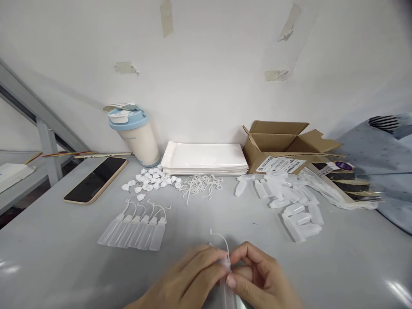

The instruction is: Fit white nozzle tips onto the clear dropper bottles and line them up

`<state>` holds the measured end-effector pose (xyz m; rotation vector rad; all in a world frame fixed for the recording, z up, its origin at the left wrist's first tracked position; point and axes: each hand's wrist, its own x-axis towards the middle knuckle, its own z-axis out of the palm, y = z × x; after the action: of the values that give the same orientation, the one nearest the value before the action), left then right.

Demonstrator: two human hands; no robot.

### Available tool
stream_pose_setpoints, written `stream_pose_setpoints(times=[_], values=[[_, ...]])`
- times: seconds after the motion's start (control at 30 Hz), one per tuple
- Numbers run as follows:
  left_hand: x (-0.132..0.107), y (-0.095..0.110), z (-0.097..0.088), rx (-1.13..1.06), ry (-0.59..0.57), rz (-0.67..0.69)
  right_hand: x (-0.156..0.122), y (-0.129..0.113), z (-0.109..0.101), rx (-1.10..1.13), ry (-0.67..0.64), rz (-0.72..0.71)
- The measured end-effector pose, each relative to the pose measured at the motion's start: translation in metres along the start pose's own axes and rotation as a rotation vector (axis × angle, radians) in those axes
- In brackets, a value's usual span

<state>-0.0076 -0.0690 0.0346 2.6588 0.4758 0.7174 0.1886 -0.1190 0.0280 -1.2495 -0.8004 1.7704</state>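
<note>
A small translucent plastic bottle stands out between my hands near the front edge of the table, with a thin white strap curling up from its neck. My left hand is closed round its upper part, fingers across the neck. Thumb and forefinger of my right hand pinch at the neck from the other side; fingers partly hide that spot. To the left lies a row of several like bottles with straps fitted. Loose bottles are heaped on the right. White caps and loose straps lie in piles further back.
At the left are a phone and a cream tumbler with a blue lid. A stack of white envelopes and an open cardboard box stand against the wall. Plastic-wrapped packs lie on the right, beside grey fabric.
</note>
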Motion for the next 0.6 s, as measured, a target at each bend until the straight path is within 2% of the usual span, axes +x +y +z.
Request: stream_pose_setpoints(times=[0.13, 0.23, 0.37, 0.47, 0.6], values=[[-0.001, -0.012, -0.011, 0.031, 0.079, -0.051, -0.001, -0.002, -0.004, -0.031, 0.015, -0.007], [-0.006, -0.028, -0.033, 0.061, 0.009, -0.236, -0.004, -0.010, -0.006, -0.095, 0.008, -0.002], [-0.012, -0.046, -0.055, 0.096, -0.126, -0.359, -0.007, -0.020, -0.009, -0.182, -0.002, -0.018], [-0.013, -0.053, -0.056, 0.091, -0.205, -0.418, -0.007, -0.022, -0.010, -0.204, 0.018, -0.033], [-0.017, -0.057, -0.052, 0.124, -0.246, -0.457, -0.007, -0.019, -0.010, -0.219, 0.027, -0.017]])
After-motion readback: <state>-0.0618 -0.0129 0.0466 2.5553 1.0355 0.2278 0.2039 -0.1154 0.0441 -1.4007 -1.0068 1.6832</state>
